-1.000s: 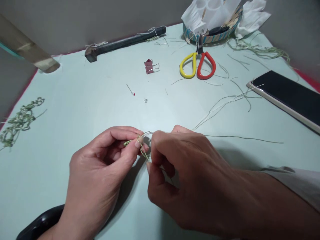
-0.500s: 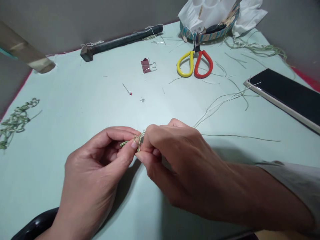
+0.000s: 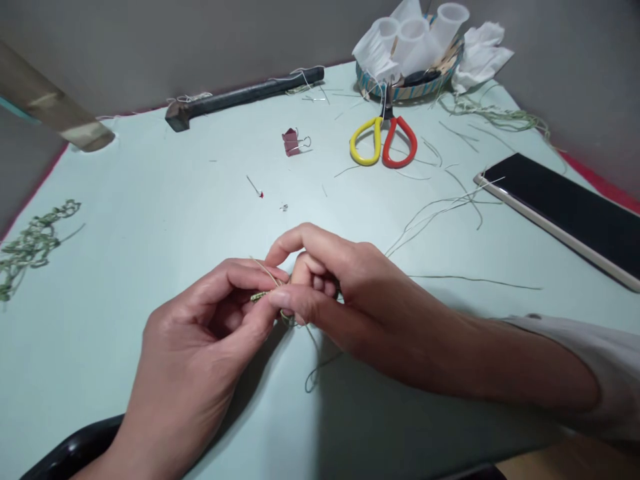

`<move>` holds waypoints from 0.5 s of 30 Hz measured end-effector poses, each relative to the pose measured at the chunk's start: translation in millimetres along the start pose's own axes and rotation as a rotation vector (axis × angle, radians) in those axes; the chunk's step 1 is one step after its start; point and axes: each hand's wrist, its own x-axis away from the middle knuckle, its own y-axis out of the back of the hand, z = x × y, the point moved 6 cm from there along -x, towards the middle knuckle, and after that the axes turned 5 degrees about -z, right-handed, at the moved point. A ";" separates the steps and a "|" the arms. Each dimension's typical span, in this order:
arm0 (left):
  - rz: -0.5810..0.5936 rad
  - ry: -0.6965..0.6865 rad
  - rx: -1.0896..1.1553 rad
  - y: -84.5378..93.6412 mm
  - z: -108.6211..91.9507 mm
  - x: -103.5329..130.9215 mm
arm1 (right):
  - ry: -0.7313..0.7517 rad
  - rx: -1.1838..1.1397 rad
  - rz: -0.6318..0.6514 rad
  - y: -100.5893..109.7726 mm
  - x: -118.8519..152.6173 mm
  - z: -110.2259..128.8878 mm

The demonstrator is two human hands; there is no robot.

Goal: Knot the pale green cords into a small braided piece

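Note:
A small green knotted cord (image 3: 259, 296) is pinched between the thumb and fingers of my left hand (image 3: 200, 353). My right hand (image 3: 360, 300) meets it at the fingertips, its thumb pressed on the cord by my left thumb and its index finger arched above. One thin strand sticks up past my left fingers, and a loose green loop (image 3: 311, 381) hangs below my right hand onto the table. Long pale threads (image 3: 417, 223) run from behind my right hand toward the phone. My fingers partly hide the knots.
Yellow and red handled scissors (image 3: 384, 141) lean at a basket (image 3: 430, 90) holding white tubes. A phone (image 3: 575, 217) lies right, a knotted green cord (image 3: 37, 240) left. Further back are a binder clip (image 3: 291, 142) and a dark metal bar (image 3: 245, 97).
My right hand has turned and opened its index finger upward, with its thumb now over my left fingertips. A strand now stands up, and a loop hangs below. The view has shifted slightly.

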 end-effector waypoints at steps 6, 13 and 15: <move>0.051 -0.054 0.010 -3.1 -6.1 -2.0 | -0.025 0.020 0.032 -1.6 -3.7 -0.1; 0.068 -0.054 0.084 -4.9 -7.9 -0.7 | 0.039 0.033 -0.024 0.5 -4.7 1.5; 0.071 -0.054 0.076 -4.7 -6.5 -0.2 | 0.088 0.053 -0.063 1.1 -4.9 2.7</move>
